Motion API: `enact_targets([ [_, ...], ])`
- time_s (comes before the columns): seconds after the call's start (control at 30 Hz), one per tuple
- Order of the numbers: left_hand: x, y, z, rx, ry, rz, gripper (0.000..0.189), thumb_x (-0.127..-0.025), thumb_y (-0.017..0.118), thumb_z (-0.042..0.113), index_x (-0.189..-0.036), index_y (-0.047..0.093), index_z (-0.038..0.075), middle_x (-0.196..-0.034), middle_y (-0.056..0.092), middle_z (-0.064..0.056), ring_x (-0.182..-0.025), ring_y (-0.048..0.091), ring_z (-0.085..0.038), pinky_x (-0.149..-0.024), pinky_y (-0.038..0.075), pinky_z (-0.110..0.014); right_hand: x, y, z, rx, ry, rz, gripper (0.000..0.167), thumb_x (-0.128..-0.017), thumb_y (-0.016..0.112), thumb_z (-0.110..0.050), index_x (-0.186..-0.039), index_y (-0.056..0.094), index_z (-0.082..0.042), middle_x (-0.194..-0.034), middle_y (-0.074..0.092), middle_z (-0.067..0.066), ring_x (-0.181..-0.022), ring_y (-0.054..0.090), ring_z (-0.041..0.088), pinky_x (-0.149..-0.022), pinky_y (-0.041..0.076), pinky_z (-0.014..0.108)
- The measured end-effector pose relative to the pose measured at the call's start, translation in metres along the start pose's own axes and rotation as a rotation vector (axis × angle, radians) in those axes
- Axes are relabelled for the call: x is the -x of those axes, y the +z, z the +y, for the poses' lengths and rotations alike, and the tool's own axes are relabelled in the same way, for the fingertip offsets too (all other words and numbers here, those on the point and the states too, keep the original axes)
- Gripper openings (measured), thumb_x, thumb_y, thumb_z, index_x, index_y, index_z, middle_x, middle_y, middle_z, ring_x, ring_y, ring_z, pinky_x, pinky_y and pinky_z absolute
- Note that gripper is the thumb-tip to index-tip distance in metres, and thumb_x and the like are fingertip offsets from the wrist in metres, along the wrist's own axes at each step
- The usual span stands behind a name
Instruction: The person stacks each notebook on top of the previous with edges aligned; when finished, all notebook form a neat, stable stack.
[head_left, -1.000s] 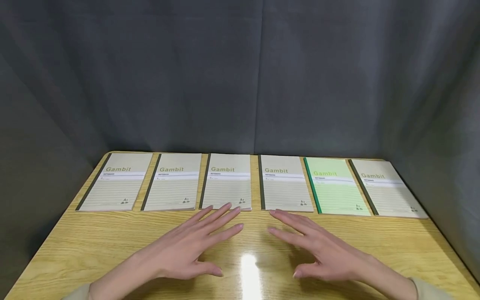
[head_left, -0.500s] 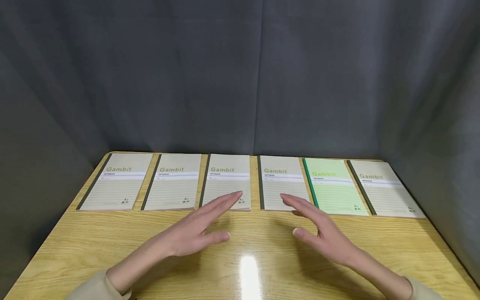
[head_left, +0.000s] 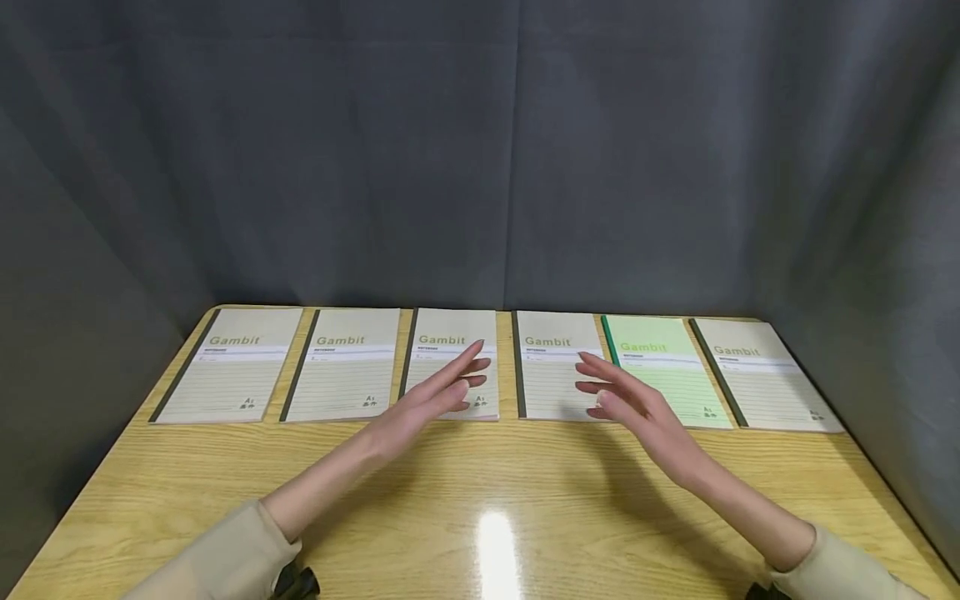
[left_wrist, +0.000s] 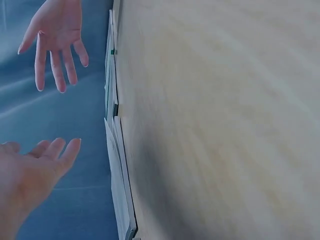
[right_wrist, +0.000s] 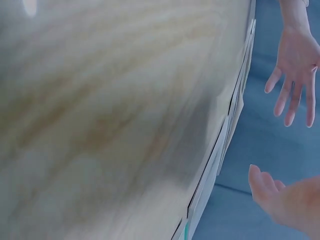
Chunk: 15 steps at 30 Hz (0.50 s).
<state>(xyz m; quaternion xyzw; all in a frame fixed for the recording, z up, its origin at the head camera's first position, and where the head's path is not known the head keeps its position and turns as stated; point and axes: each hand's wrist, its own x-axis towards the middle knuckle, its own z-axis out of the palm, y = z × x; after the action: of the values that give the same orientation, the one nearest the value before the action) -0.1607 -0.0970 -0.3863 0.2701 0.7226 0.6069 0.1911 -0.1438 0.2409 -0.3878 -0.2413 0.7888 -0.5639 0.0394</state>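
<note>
My left hand (head_left: 423, 404) hovers above the table with fingers extended and holds nothing. In the head view it overlaps a cream notebook (head_left: 442, 325) with a dark spine, third from the left. Opposite it, my right hand (head_left: 648, 417) is also raised, fingers loosely bent and nothing in its grasp. Its fingertips overlap another cream notebook (head_left: 551, 392), beside a green notebook (head_left: 671, 367). The two palms face each other with a gap between them. Both wrist views show the notebooks edge-on, lying flat, with the hands well off the tabletop.
Two more cream notebooks (head_left: 225, 375) lie at the left of the row, and one cream notebook (head_left: 772, 383) ends it at the right. The row runs along the far edge of a wooden table (head_left: 420, 517). Dark grey curtains (head_left: 360, 167) enclose the back and sides.
Both hands have risen from low over the table and reached farther forward. They have turned from palms down to palms facing each other. The notebooks have stayed in place.
</note>
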Motion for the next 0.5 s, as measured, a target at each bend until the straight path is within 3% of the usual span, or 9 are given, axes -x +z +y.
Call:
enact_targets([
  [0.23,-0.028,0.0,0.001,0.097,-0.109,0.029,0.06,-0.11,0.033,0.043,-0.166,0.013,0.035,-0.17,0.029,0.0,-0.156,0.034,-0.026,-0.124,0.034,-0.054,-0.015,-0.02,0.01,-0.046,0.156,0.046,0.05,-0.113,0.037,-0.035,-0.161,0.035,-0.022,-0.16,0.043,0.017,-0.138,0.058,0.015,-0.102,0.057,0.03],
  [0.4,-0.046,0.001,-0.001,0.25,-0.148,0.061,0.062,-0.11,0.031,0.048,-0.167,0.014,0.028,-0.17,0.028,-0.004,-0.158,0.03,-0.03,-0.125,0.034,-0.055,-0.025,-0.032,0.016,-0.123,0.278,0.063,0.062,-0.111,0.036,-0.047,-0.164,0.026,-0.016,-0.164,0.034,0.024,-0.138,0.055,0.009,-0.101,0.055,0.024],
  [0.5,-0.054,0.003,-0.003,0.317,-0.176,0.089,0.063,-0.109,0.033,0.051,-0.166,0.017,0.029,-0.17,0.029,-0.003,-0.158,0.03,-0.029,-0.124,0.035,-0.053,-0.028,-0.037,0.017,-0.165,0.339,0.072,0.067,-0.11,0.036,-0.051,-0.165,0.022,-0.014,-0.167,0.028,0.024,-0.147,0.046,0.02,-0.103,0.054,0.024],
])
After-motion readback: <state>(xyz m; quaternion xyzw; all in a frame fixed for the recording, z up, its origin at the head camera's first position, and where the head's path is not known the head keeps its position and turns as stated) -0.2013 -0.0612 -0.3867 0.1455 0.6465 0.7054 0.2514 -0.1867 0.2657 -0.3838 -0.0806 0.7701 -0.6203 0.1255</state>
